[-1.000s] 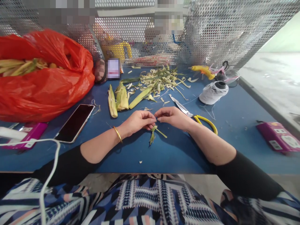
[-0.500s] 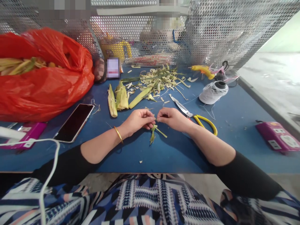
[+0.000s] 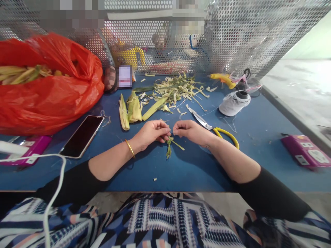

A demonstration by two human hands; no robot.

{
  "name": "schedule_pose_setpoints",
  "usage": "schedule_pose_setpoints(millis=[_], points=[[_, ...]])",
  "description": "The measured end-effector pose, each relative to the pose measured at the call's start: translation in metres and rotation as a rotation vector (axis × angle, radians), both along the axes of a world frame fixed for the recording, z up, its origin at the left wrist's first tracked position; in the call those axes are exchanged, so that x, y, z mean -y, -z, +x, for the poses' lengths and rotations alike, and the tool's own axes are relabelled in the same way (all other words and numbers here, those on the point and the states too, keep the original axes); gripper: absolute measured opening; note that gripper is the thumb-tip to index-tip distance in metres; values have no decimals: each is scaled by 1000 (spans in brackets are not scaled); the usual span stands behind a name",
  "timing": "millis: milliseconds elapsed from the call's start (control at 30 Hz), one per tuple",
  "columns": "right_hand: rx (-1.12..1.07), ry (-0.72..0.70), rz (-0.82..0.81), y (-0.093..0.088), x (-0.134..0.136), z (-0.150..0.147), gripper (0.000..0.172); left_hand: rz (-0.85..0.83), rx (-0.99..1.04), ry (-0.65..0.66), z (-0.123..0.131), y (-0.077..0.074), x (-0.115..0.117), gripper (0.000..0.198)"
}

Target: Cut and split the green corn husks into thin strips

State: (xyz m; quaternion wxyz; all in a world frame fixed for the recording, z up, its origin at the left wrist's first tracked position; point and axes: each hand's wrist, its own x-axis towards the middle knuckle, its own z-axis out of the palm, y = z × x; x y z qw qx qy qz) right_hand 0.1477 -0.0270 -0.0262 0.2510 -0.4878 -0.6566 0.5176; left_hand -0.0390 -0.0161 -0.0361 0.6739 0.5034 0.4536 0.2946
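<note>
My left hand is closed in a pinch on a small piece made of green husk strips, whose ends hang down below the fingers. One pale strip of it slants out to the lower right. Close by, my right hand has thumb and forefinger pressed together, almost touching the left fingertips. Whatever it grips is too small to make out. Scissors with yellow handles lie just beyond the right wrist, blades pointing away. Folded corn husks rest on the blue table past my left hand.
Husk scraps are heaped at the back. A red plastic bag of husks and a phone lie left. To the right are a white thread cone, a yellow glue gun and a purple box. Perforated metal mesh stands behind.
Both hands stay nearly in place, fingertips together. The hanging end of the husk piece has turned slightly. The whole view has shifted a little.
</note>
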Motion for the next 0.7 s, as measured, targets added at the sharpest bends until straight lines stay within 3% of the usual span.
schedule_pose_setpoints(millis=[267, 333, 500, 700], points=[[-49, -102, -14, -4, 2, 1, 22, 5, 8, -19, 0, 0, -1, 27], [31, -46, 61, -2, 1, 2, 22, -9, 9, -25, 0, -1, -1, 26], [271, 251, 360, 3, -2, 3, 14, -24, 35, -31, 0, -1, -1, 25], [144, 139, 368, 10, 0, -2, 13, -22, 50, -17, -1, 0, -2, 25]])
